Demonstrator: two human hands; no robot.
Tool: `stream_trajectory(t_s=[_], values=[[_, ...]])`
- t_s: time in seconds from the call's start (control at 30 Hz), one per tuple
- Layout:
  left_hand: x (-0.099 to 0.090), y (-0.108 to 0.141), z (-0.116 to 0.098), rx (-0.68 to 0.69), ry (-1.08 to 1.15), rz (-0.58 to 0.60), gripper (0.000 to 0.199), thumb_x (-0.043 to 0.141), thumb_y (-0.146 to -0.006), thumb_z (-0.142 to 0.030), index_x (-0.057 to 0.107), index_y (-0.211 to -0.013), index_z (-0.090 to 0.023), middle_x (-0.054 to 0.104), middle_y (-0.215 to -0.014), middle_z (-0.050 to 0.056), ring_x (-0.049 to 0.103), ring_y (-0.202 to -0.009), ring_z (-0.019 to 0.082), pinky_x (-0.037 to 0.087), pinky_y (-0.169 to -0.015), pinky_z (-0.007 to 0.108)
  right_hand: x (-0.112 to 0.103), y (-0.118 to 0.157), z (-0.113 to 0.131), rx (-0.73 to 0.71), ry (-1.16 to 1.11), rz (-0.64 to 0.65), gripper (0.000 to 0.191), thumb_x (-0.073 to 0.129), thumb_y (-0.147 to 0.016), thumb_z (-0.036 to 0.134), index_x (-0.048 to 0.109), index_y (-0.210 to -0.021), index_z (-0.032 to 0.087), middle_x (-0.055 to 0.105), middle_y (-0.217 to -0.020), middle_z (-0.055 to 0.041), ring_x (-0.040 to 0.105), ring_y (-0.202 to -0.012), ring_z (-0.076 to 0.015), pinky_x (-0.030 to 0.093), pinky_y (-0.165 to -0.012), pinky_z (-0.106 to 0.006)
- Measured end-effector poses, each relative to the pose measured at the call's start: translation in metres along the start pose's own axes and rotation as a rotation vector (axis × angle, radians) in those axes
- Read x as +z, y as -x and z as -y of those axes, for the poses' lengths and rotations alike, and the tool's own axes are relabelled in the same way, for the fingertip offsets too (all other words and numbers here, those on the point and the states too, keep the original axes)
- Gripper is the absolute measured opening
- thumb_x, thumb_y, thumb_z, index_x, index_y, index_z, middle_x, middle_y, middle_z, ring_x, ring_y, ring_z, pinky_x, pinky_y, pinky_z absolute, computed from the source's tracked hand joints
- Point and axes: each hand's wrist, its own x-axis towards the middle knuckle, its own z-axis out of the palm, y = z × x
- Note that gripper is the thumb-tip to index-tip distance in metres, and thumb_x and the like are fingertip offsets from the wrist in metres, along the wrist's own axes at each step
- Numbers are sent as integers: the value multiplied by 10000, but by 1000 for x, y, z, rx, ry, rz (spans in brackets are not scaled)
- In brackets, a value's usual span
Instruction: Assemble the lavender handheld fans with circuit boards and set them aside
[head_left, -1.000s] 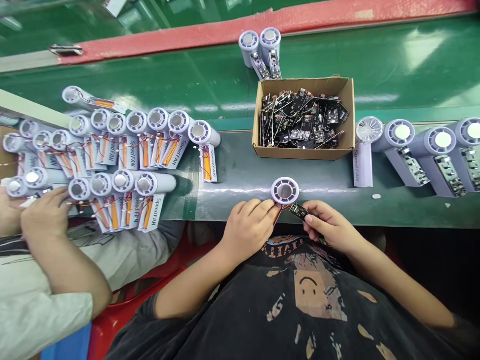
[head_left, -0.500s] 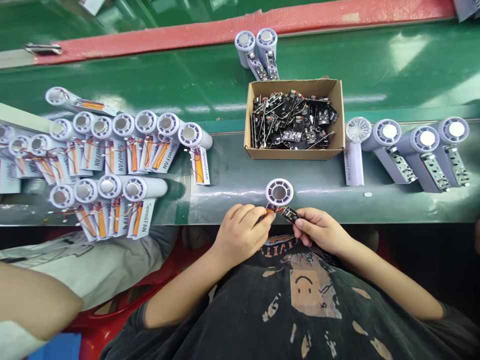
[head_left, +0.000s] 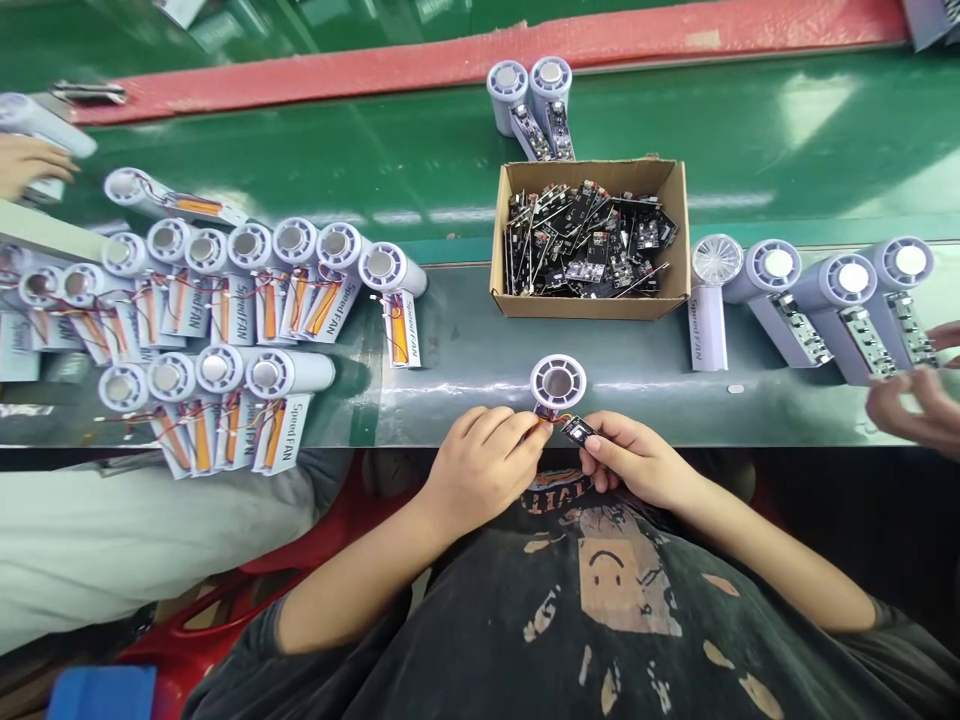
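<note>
Green bench (head_left: 465, 350), carton (head_left: 592, 308) beyond the hands (head_left: 551, 455), fans alongside (head_left: 289, 372).

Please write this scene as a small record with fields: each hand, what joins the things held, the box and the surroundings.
Left hand: around the handle of a fan
Right hand: holding a small black circuit board
Link: thin wires between fan and board
Box: cardboard, open, full of boards
Left side: fans with orange parts
Right side: fans with boards on their handles
Beyond box: two fans
Other people: hands at right edge and upper left
</note>
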Motion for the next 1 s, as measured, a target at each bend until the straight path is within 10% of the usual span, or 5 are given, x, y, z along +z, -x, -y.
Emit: stream_trajectory(t_s=[0.73, 1.0], values=[[7, -12, -6, -485, 338, 229, 207, 507, -939, -182, 685, -1045, -191, 765, -895, 20, 709, -760, 197, 515, -648, 316, 11, -7, 9, -50, 234, -124, 329, 520, -889, 516, 491, -770, 211, 554, -619, 42, 493, -482, -77, 411, -515, -231], [7, 3, 15, -275, 211, -111, 286, 479, -907, -84, 661, -1115, -159, 728, -866, 59, 674, -771, 176, 561, -713, 312, 12, -7, 6, -71, 250, -100, 309, 513, -901, 481, 492, -750, 212, 556, -610, 41, 495, -488, -81, 413, -513, -233]])
